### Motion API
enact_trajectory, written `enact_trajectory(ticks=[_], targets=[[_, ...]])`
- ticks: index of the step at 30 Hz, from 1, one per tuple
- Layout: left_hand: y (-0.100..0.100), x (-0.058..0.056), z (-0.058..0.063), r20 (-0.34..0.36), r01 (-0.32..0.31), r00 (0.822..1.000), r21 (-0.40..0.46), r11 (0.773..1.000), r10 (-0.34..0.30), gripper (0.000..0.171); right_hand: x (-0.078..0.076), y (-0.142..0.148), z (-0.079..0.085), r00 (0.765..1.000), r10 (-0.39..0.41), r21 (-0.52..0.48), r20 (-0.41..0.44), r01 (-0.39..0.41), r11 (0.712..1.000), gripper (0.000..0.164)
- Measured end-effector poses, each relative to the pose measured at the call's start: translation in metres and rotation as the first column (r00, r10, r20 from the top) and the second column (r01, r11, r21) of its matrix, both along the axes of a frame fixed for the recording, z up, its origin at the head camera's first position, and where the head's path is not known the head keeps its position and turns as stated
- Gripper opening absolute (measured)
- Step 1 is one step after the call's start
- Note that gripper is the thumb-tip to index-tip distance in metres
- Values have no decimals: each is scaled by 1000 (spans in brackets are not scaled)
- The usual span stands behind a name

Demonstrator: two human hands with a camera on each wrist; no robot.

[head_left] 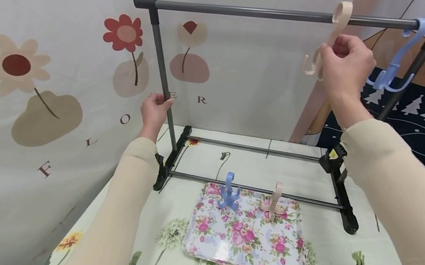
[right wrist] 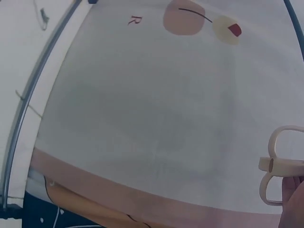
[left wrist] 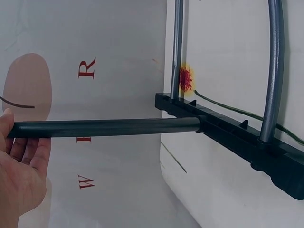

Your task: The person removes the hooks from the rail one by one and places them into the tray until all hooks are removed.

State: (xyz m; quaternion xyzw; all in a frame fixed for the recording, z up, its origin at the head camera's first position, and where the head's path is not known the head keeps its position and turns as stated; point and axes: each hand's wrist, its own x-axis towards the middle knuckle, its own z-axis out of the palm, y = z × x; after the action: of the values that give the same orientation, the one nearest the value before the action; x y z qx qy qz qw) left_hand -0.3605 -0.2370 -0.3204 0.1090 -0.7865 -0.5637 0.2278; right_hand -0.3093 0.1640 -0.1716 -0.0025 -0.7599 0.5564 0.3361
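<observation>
A dark grey rack (head_left: 241,12) stands on the table. My left hand (head_left: 154,112) grips its left upright (left wrist: 104,128) partway up, thumb on one side and fingers on the other. At the top bar, my right hand (head_left: 349,68) pinches a beige multi-prong hook (head_left: 342,14) by its stem; the hook's curved top lies over the bar. In the right wrist view the prongs of this beige hook (right wrist: 280,166) show beside the fingers. To its right a blue hook (head_left: 394,64) hangs from the same bar, near the right end.
A floral tray (head_left: 236,244) lies on the table before the rack, bearing another blue hook (head_left: 229,194) and another beige hook (head_left: 275,204). The rack's black feet (head_left: 345,206) are joined by two low bars. A printed curtain (head_left: 70,1) hangs behind and to the left.
</observation>
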Motion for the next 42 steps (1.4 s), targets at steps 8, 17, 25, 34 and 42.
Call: enact_trajectory(ticks=[8,17,25,34,42], targets=[[-5,1,-1,0,-1,1000,-2,1000,1,28,7,2,-13,999,18,44,27,-19,999,33],[-7,1,-1,5,-3,1000,-1,1000,3,29,17,-1,-24,998,34,83,52,-38,996,34],[-8,0,-2,4,-8,1000,-2,1000,8,26,26,-9,-38,988,143,62,66,-147,987,35],[-9,-1,-3,13,7,1000,0,1000,-7,27,40,-24,-54,969,234,56,83,-239,969,31],[-10,0,-3,10,21,1000,-1,1000,-21,30,54,-33,-73,946,315,59,78,-320,946,28]])
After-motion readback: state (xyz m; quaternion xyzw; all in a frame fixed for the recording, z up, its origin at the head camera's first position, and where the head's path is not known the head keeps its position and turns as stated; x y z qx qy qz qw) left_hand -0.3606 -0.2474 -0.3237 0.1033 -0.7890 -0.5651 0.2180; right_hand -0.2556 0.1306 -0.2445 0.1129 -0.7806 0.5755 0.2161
